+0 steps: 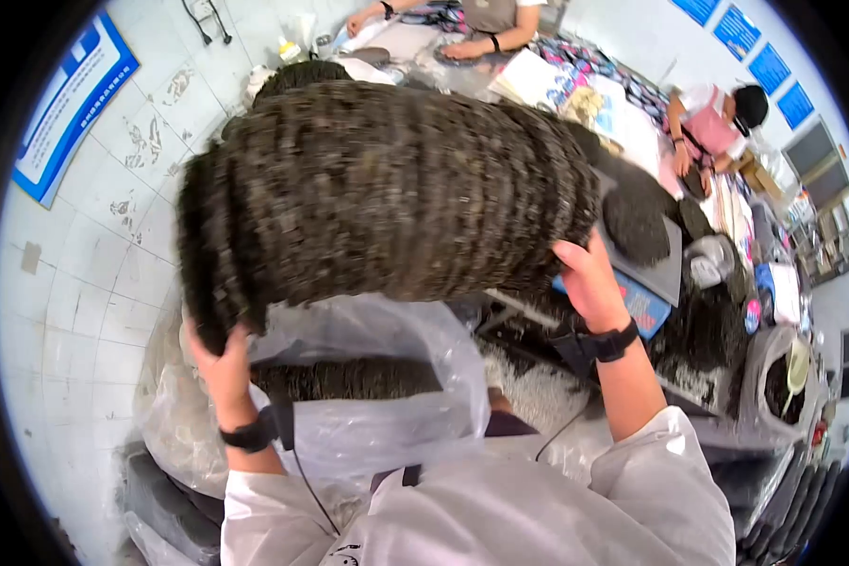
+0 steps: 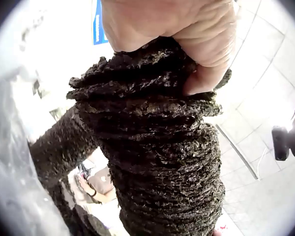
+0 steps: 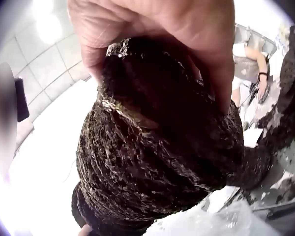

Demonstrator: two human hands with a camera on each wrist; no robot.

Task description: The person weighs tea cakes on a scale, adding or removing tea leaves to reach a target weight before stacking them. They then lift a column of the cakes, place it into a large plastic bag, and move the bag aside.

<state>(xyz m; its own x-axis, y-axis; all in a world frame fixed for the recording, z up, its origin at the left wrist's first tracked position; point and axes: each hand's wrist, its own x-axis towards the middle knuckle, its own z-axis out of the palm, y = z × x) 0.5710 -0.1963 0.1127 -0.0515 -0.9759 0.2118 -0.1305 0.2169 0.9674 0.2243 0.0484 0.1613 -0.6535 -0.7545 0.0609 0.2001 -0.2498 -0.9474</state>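
A long stack of round, dark dried seaweed cakes [image 1: 396, 193] lies sideways in the air between my two hands, blurred in the head view. My left hand [image 1: 223, 373] grips its left end, and in the left wrist view the thumb curls over the outer layers. The other end is held by my right hand [image 1: 594, 283], whose fingers and thumb close round the end cake [image 3: 162, 98] in the right wrist view. Below the stack stands an open clear plastic bag [image 1: 377, 424], with more dark seaweed [image 1: 349, 379] lying inside it.
A scale [image 1: 646, 311] with a round seaweed cake [image 1: 637, 222] on its plate stands to the right. Further right is a bag with a pale scoop [image 1: 797, 368]. Two people work across the table, one in a pink apron [image 1: 712, 123]. A tiled wall [image 1: 85, 283] borders the left.
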